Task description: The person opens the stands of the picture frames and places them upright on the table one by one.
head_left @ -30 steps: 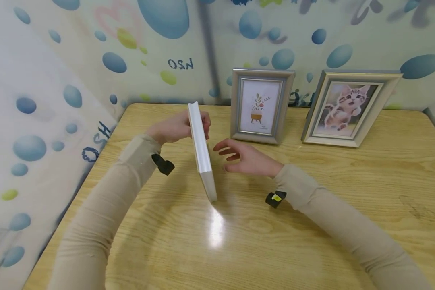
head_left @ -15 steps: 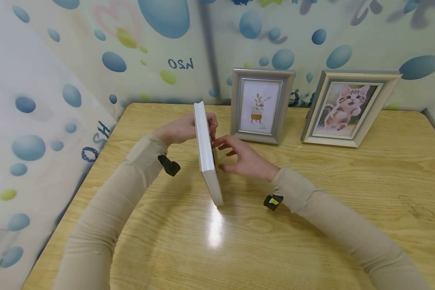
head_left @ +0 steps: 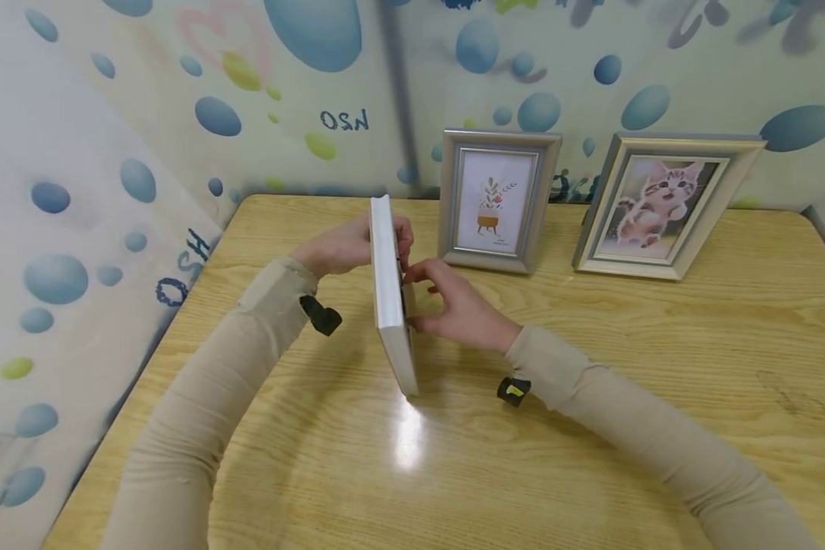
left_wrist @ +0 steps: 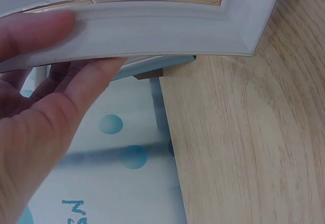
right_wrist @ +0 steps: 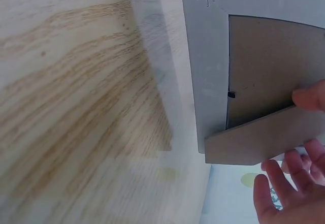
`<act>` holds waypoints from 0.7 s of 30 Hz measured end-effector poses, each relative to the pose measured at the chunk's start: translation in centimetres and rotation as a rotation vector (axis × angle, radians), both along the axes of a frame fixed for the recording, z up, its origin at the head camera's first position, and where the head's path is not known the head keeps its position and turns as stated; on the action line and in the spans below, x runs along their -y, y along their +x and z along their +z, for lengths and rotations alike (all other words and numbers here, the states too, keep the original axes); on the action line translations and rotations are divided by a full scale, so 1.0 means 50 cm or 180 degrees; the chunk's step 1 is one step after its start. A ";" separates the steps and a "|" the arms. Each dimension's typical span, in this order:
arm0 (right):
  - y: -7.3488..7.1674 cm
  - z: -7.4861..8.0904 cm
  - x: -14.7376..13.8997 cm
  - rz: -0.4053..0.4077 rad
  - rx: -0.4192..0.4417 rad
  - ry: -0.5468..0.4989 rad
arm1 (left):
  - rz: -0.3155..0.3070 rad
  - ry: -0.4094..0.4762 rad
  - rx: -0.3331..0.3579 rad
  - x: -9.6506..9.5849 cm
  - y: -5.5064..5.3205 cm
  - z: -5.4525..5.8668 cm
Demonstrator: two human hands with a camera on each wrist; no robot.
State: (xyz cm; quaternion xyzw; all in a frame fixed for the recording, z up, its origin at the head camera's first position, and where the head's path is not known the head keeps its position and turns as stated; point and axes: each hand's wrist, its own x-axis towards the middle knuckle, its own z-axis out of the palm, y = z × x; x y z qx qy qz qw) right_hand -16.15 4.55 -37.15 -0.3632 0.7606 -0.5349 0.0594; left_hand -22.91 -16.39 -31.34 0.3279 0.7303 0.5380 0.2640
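Note:
A white picture frame (head_left: 387, 283) stands edge-on on the wooden table, its front facing left in the head view. My left hand (head_left: 340, 246) grips its far side, with fingertips showing past the back; the left wrist view has a finger on the front moulding (left_wrist: 152, 28). Behind the frame, my right hand (head_left: 461, 305) pinches the brown easel stand (right_wrist: 259, 140). The right wrist view shows the thumb at the stand's upper edge, fingers beneath it, and the stand angled away from the brown backing board (right_wrist: 269, 66).
Two more picture frames stand at the back of the table: a potted-plant print (head_left: 496, 202) in one and a kitten picture (head_left: 660, 206) in the other. A wall (head_left: 426, 69) patterned with blue ovals runs behind and to the left of the table (head_left: 591, 473).
The white picture frame and my left hand have shifted slightly right. My right hand has come left to the frame's back and taken hold of the stand, which now sticks out a little.

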 end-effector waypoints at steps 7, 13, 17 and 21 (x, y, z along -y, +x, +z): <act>-0.002 -0.001 -0.002 -0.0004 -0.0076 -0.0007 | -0.0033 0.0053 -0.0041 -0.001 -0.002 -0.005; -0.005 -0.007 -0.004 -0.0019 -0.0220 -0.0079 | -0.0055 0.0070 0.0017 -0.002 -0.001 -0.006; -0.005 -0.010 -0.007 -0.0004 -0.0283 -0.0190 | -0.0089 0.0093 0.0036 -0.004 0.000 -0.006; -0.006 -0.010 -0.011 0.0023 -0.0314 -0.0199 | -0.0100 0.0048 -0.0005 -0.006 0.002 -0.006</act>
